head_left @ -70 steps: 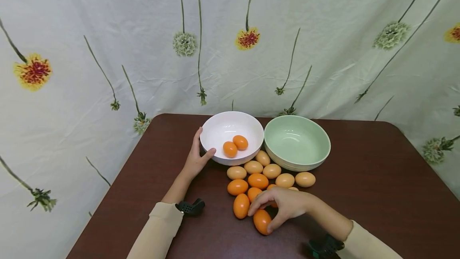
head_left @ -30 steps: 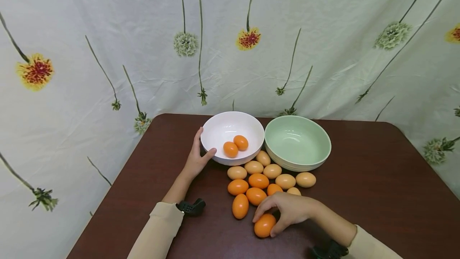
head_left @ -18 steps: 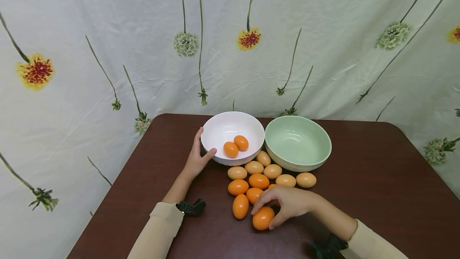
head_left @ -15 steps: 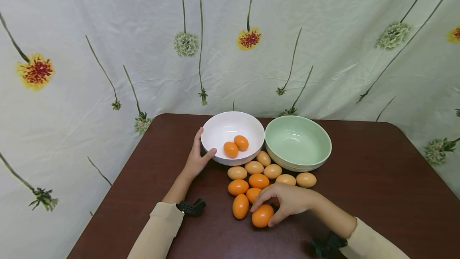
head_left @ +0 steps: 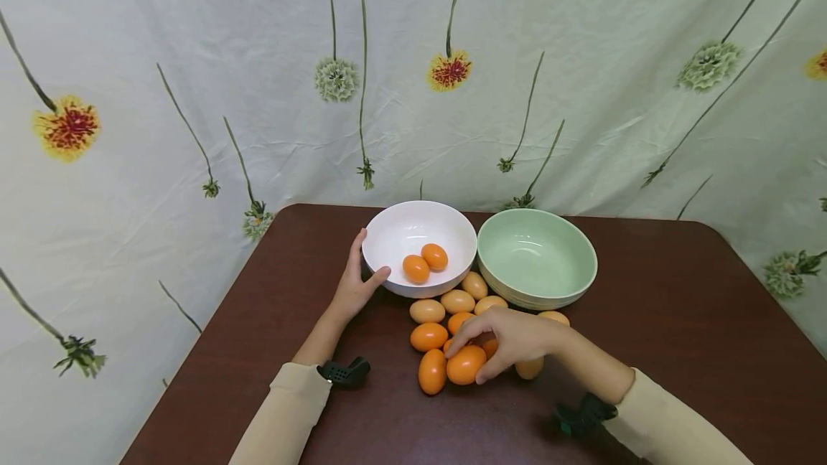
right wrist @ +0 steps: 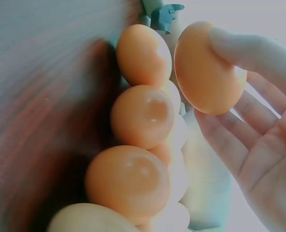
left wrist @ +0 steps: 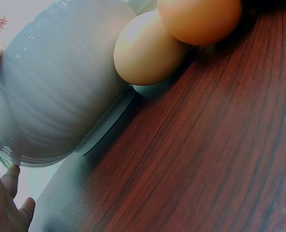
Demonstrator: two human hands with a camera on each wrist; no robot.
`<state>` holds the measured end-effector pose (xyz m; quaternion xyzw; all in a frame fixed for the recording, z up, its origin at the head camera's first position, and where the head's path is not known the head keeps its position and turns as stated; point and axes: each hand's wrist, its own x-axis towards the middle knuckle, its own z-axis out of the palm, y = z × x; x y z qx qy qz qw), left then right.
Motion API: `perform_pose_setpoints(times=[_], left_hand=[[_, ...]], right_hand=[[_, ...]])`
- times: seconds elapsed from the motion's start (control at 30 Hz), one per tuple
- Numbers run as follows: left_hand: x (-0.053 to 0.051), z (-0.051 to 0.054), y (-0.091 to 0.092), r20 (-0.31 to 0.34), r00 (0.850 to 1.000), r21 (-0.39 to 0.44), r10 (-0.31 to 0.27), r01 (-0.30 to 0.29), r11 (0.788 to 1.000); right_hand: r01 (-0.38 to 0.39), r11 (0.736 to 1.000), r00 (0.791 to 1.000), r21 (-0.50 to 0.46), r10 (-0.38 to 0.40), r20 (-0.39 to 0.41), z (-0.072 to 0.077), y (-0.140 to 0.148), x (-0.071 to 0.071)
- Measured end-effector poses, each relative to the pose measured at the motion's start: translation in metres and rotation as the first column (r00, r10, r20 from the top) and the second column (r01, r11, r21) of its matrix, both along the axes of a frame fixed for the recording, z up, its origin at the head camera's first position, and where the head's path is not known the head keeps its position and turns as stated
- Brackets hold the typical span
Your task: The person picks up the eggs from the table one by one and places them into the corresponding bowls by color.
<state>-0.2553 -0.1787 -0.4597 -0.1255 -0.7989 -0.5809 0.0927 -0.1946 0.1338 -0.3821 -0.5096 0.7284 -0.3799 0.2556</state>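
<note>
The likeliest trouble, we think, is the orange egg (head_left: pixel 466 366) slipping. Our right hand (head_left: pixel 510 339) pinches it between thumb and fingers, and its smooth, round shell gives them little to hold. The egg is nearer us than the white bowl (head_left: pixel 380 239) and a little to its right, seemingly lifted off the worktop (head_left: pixel 400 429). If the grip slackened, it could drop onto the loose orange eggs (head_left: pixel 432 372) around it. A low sweep of the hand might also knock those, or send the pale eggs (head_left: pixel 428 311) lying just in front of the white bowl rolling. Our left hand (head_left: pixel 351 293) rests on the left side of the white bowl, its fingers spread and fairly straight rather than clenched; a hard push there could shove the bowl sideways into its neighbour.

As for the containers, the white bowl has two orange eggs (head_left: pixel 416 269) in it, side by side and touching. Directly right of it, touching or nearly so, stands the green bowl (head_left: pixel 536 264), where we see only bare inner surface.
</note>
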Motion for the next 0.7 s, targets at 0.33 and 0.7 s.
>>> perform_pose_setpoints(times=[0.33, 0.7], left_hand=[[0.020, 0.032, 0.007, 0.038, 0.999, -0.004, -0.025, 0.025, 1.000], [0.002, 0.004, -0.001, 0.022, 1.000, -0.019, -0.006, 0.007, 1.000]], right_hand=[[0.028, 0.999, 0.997, 0.019, -0.030, 0.071, 0.011, -0.011, -0.012], [0.072, 0.997, 0.993, -0.034, -0.068, 0.101, 0.018, -0.021, -0.029]])
